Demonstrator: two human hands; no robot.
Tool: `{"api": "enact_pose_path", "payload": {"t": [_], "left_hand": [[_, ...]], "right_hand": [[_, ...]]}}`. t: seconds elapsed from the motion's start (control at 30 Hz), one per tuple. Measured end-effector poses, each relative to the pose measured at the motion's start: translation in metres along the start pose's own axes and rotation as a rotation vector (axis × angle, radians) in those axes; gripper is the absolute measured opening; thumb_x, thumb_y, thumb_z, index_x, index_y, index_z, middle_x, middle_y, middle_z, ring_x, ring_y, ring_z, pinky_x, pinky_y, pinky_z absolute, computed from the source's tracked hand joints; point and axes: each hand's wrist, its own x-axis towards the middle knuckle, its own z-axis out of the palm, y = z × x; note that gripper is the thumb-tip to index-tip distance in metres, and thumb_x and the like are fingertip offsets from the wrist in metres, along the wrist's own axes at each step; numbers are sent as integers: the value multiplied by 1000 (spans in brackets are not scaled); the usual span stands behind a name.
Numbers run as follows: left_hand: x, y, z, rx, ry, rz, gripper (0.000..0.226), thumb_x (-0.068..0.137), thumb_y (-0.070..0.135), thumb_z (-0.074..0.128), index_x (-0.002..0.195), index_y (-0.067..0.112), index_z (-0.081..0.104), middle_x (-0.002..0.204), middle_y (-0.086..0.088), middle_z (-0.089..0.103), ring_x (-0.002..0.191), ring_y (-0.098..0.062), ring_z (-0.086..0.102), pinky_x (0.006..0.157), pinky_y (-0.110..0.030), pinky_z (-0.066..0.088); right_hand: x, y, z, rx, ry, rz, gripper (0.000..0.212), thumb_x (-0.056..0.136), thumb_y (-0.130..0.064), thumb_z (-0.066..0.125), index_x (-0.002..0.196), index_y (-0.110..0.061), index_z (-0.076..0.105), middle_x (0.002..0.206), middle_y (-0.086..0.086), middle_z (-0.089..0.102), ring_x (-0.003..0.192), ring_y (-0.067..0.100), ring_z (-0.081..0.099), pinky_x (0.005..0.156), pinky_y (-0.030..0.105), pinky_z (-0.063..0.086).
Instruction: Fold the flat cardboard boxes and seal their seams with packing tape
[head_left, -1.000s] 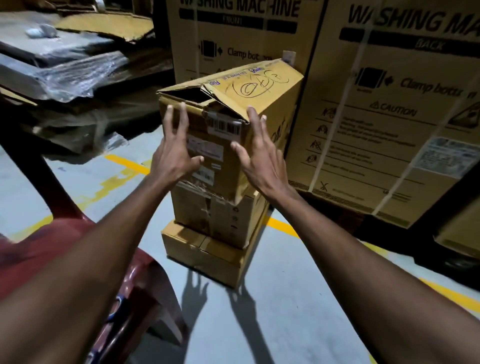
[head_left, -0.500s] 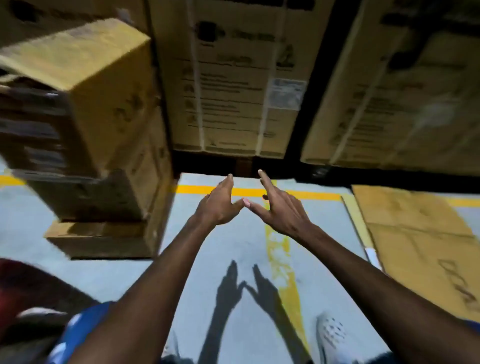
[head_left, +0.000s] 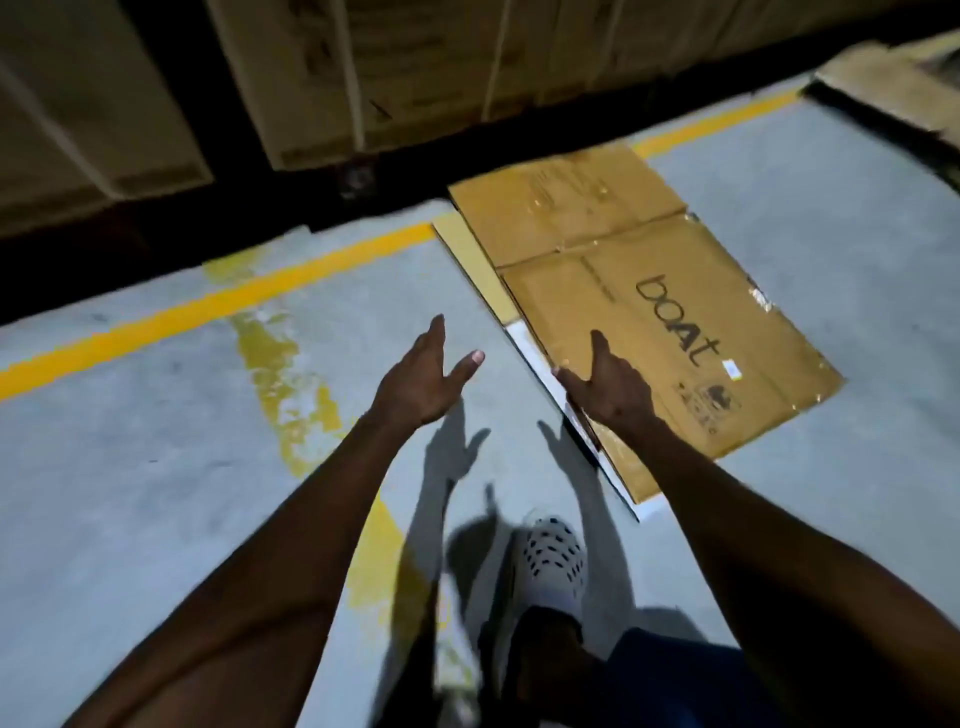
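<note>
Flattened brown cardboard box (head_left: 649, 332) lies unfolded, untaped under the empty, spread right hand (head_left: 608, 387); left hand (head_left: 423, 382) hovers beside it, spread and empty.

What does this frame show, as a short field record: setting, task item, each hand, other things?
setting: grey floor with a yellow line
task item: flattened box printed "boat", lying on more flat sheets
left hand: open, over bare floor, holding nothing
right hand: open, over the box's near edge; contact unclear
other: large cartons behind; white shoe
</note>
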Motion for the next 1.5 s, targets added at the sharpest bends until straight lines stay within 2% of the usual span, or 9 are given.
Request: {"api": "enact_pose_path", "payload": {"t": [0.23,0.4,0.6,0.8,1.07,1.13,1.3,1.37,1.5], "left_hand": [[92,-19,106,-14,-54,93,90,94,69,37,160,20,1,166,-5,20,149,-26,29,116,-51,33],[113,-30,153,-2,-114,144,86,97,65,38,160,19,2,166,-5,20,149,-23,29,115,-46,34],[105,-39,177,-37,-119,114,84,98,61,40,160,17,4,165,-6,22,147,-21,32,112,-45,37],[73,-35,168,-135,-144,-8,87,98,61,42,160,14,4,165,-9,20,149,-22,26,115,-41,29],[5,-6,112,-448,-157,-370,101,90,69,50,160,9,7,166,-10,17,149,-27,29,117,-41,28],[-12,-3,90,-550,-186,-507,102,85,73,56,157,9,21,156,-11,35,133,-32,46,106,-48,39],[-52,14,14,-759,-54,-534,38,86,26,74,115,3,65,127,-10,63,108,-27,56,87,-36,41],[-76,23,-16,-731,34,-508,10,86,8,68,91,2,61,97,-14,64,82,-25,53,72,-35,37],[-137,29,-71,-714,205,-522,12,85,1,65,83,6,55,80,-12,56,66,-22,48,60,-35,34]], "right_hand": [[67,113,79,-60,-91,114,80,92,-55,63,147,-8,28,134,18,53,117,38,56,84,42,44],[89,154,124,-169,-217,220,104,73,-79,64,150,-22,24,160,12,17,148,48,12,104,73,30],[89,171,115,-338,-267,-1,87,96,-69,39,157,-14,10,162,29,9,124,54,50,96,49,46],[63,143,55,-340,-13,-150,42,107,-32,35,134,0,38,106,28,63,84,42,63,71,42,48],[26,25,-47,-8,135,-206,21,98,-19,41,96,-3,54,83,21,59,79,37,57,65,42,43],[11,-4,-67,118,167,-205,21,98,-21,41,85,-7,50,81,16,57,76,32,54,64,37,37],[-46,-70,-89,280,188,-226,33,98,-23,44,66,-17,39,66,4,40,66,24,41,61,32,27],[-77,-94,-90,309,199,-210,38,99,-17,45,62,-15,37,63,6,41,61,25,40,56,33,25],[-133,-133,-102,442,229,-163,47,97,-8,47,54,-17,31,53,-1,32,48,15,29,47,32,22]]}}
